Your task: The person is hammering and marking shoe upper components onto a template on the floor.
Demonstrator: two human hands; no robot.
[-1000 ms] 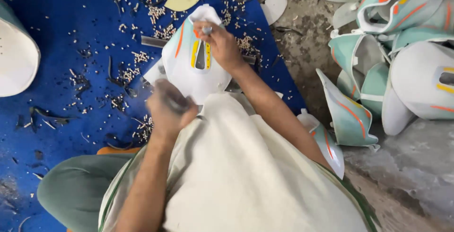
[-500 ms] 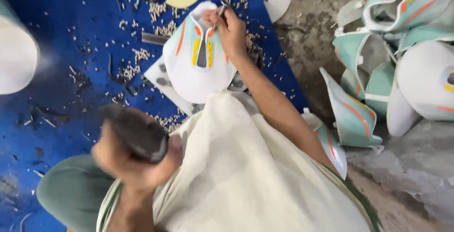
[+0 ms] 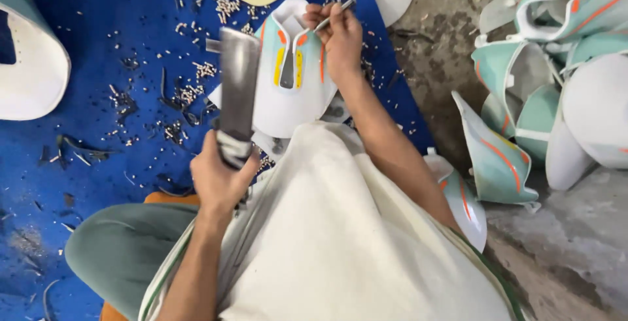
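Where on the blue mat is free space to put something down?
The blue mat is barest between the white shell at the left edge and the scrap bits beside the metal bar. Around the shoe upper it is littered. The pile of uppers on the right is crowded.

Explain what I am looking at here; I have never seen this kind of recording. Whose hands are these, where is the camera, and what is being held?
No machine here: a person works with two bare hands, and the one camera sits on their head, looking down over their lap.

The left hand has its grip closed on a flat, dark metal bar, raised above the work. The right hand pinches a thin metal punch against a white and mint shoe upper piece with yellow and orange stripes.

That piece lies on a blue mat strewn with small pale punched bits. More mint and white pieces are piled at the right, on rough grey floor.
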